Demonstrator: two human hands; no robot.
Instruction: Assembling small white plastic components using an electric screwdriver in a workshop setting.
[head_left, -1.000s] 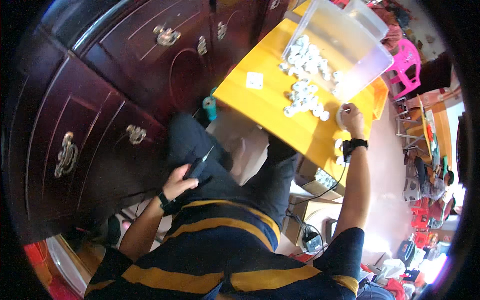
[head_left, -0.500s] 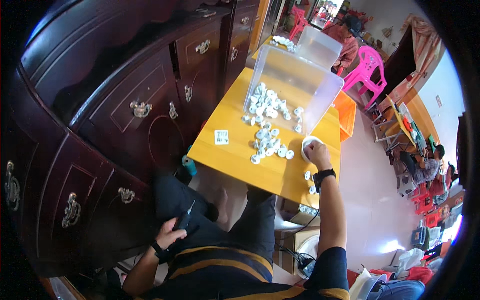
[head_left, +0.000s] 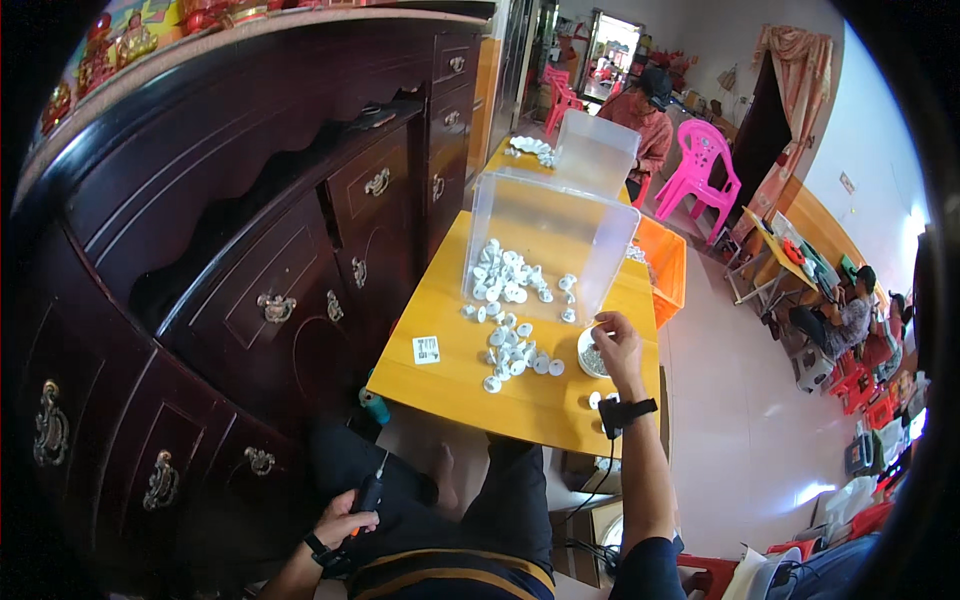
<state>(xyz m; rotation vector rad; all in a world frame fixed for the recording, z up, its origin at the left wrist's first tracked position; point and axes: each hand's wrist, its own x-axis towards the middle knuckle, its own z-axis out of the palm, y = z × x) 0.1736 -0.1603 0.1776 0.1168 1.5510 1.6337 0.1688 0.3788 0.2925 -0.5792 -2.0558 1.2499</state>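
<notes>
My left hand (head_left: 342, 521) is wrapped round a dark electric screwdriver (head_left: 371, 491), its thin bit pointing up, held over my lap. At the table's right edge my right hand (head_left: 620, 350) is over a small white bowl (head_left: 586, 368) of tiny metal pieces, probably screws. Thumb and fingertips are pinched together; what they hold is too small to make out. Left of the bowl lies a loose group of white round knob-like parts (head_left: 514, 352). More such parts (head_left: 503, 272) are heaped in a clear plastic bin (head_left: 600, 265) lying on its side.
The yellow table (head_left: 440, 318) carries a white printed card (head_left: 426, 350). A dark wooden cabinet (head_left: 250, 250) stands close on the left. An orange crate (head_left: 668, 268) sits beyond the table's right side. A person (head_left: 640, 125) sits at the far end, near a pink chair (head_left: 703, 170).
My right hand has risen out of the bowl with fingers pinched, uncovering the metal pieces. My left hand still holds the screwdriver. The view has tilted upward.
</notes>
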